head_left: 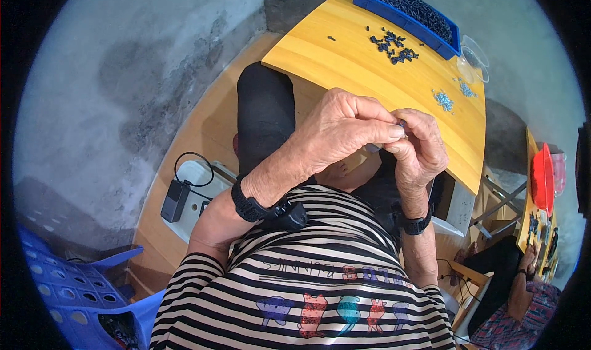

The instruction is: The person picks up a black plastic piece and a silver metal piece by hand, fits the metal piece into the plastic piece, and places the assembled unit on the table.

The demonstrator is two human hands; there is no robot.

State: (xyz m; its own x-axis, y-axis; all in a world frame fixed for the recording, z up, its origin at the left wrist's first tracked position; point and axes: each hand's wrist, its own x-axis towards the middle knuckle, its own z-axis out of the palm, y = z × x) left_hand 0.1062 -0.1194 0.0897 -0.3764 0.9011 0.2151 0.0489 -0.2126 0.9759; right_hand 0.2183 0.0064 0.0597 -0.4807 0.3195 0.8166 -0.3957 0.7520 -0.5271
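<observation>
In front of my chest, over the near edge of the yellow wooden table (308, 33), my hands meet fingertip to fingertip. A small dark piece (402, 123) shows between them, mostly covered by fingers. My left hand (351, 127) pinches it with thumb and forefinger, and my right hand (423, 146) grips it from the other side. Beyond them lies a loose scatter of small black parts (394, 47). Two little heaps of tiny pale-blue pieces (443, 100) are on the table's right side.
A blue tray (403, 21) full of black parts stands at the table's far edge, beside clear plastic cups (473, 61). A blue plastic chair (80, 282) and a black adapter (176, 200) are at left. At right, another person (520, 301) sits by a table with a red basin (542, 178).
</observation>
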